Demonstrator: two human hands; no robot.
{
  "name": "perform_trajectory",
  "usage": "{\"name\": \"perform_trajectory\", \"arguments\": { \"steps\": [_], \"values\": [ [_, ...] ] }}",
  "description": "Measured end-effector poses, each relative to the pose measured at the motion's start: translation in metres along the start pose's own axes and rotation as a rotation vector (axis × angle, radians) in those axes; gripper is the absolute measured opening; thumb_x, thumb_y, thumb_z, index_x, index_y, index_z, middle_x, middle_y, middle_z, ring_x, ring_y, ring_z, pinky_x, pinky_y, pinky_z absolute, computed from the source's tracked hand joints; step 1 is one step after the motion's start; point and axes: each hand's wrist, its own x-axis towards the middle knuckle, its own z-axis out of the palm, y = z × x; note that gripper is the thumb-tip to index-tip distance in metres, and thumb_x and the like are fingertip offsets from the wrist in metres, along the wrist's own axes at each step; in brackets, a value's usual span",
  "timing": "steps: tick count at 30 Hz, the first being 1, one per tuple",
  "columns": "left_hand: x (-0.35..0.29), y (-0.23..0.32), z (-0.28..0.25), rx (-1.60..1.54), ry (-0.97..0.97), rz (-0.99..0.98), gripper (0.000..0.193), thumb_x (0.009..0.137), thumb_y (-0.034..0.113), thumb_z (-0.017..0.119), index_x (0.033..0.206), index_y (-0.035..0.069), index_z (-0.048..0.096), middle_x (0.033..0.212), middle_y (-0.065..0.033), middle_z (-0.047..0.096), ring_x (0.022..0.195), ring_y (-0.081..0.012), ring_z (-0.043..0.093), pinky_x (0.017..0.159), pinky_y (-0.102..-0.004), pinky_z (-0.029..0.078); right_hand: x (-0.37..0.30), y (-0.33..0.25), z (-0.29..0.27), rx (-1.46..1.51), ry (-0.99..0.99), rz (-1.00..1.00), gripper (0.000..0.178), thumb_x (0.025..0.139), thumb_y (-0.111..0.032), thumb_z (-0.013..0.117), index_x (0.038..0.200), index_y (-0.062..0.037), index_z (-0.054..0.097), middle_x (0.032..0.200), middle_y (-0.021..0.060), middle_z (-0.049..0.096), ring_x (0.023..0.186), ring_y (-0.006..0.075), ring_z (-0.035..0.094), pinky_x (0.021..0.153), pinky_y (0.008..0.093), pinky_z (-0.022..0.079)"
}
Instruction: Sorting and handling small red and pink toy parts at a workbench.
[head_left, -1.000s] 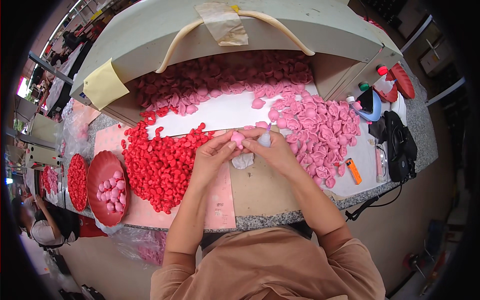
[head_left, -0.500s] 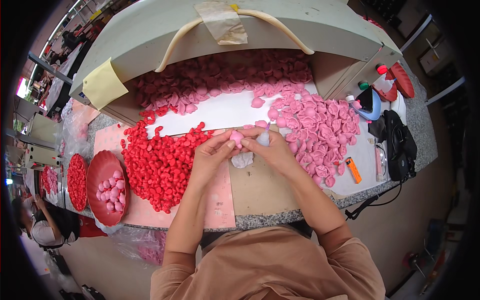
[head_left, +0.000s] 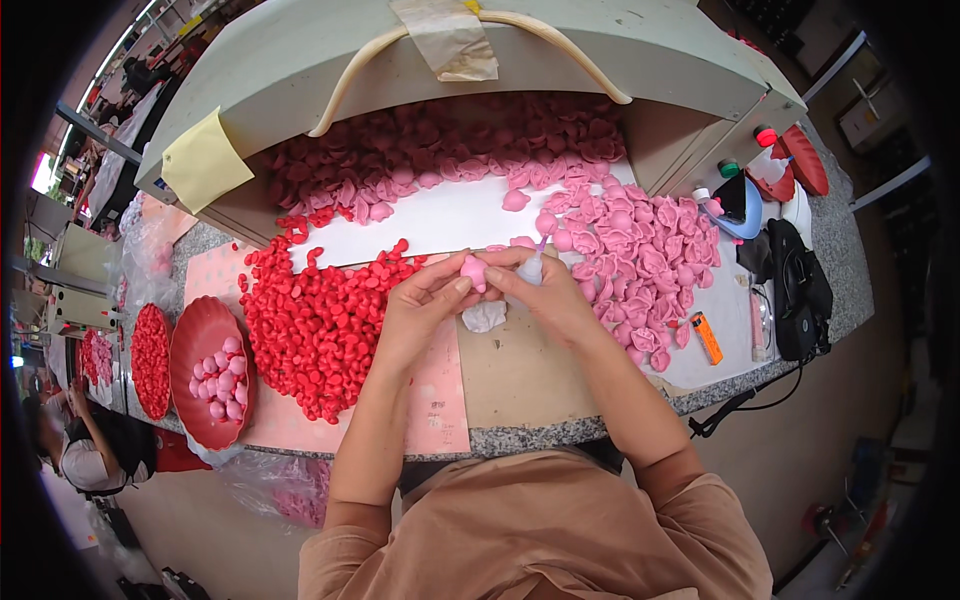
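Note:
Between the fingertips of my left hand (head_left: 425,303) is a small pink rounded piece (head_left: 474,272), pinched above the work mat. My right hand (head_left: 545,295) has its fingers closed round a small clear squeeze bottle (head_left: 531,267) with a thin purple tip, and its fingertips also meet the pink piece. A crumpled white tissue (head_left: 484,317) lies just below the hands. To the left spreads a heap of small glossy red pieces (head_left: 320,335). On the right lies a pile of pink shell-shaped pieces (head_left: 645,265).
A grey metal hood (head_left: 560,60) arches over more pink pieces at the back. At left stand a red dish (head_left: 185,345) with pink balls and a smaller dish of red pieces (head_left: 152,360). An orange lighter (head_left: 707,339) and a black bag (head_left: 800,290) lie at right.
The pink piece has turned in my fingers, and its outline now shows a knob at its lower end. Both hands stay in nearly the same place.

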Motion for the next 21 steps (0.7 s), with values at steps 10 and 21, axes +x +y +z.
{"name": "perform_trajectory", "arguments": {
  "steps": [10, 21],
  "values": [
    [0.0001, -0.0033, -0.001, 0.024, 0.005, 0.028, 0.033, 0.086, 0.002, 0.059, 0.119, -0.001, 0.055, 0.111, -0.0121, 0.06, 0.098, -0.0188, 0.061, 0.086, -0.0308, 0.053, 0.0006, 0.0034, 0.0023, -0.026, -0.006, -0.035, 0.022, 0.088, -0.009, 0.06, 0.108, 0.0008, 0.06, 0.096, 0.0061, 0.063, 0.082, 0.011, 0.06, 0.074, 0.0238, 0.049],
    [0.0002, -0.0017, 0.001, 0.043, 0.03, 0.027, 0.033, 0.086, 0.001, 0.06, 0.118, -0.002, 0.056, 0.11, -0.0118, 0.061, 0.096, -0.0186, 0.061, 0.085, -0.0305, 0.054, 0.0011, 0.0029, 0.0024, -0.036, -0.017, -0.05, 0.022, 0.088, -0.009, 0.06, 0.108, -0.0003, 0.06, 0.097, 0.0054, 0.062, 0.082, 0.0107, 0.059, 0.074, 0.0237, 0.048]
  ]
}}
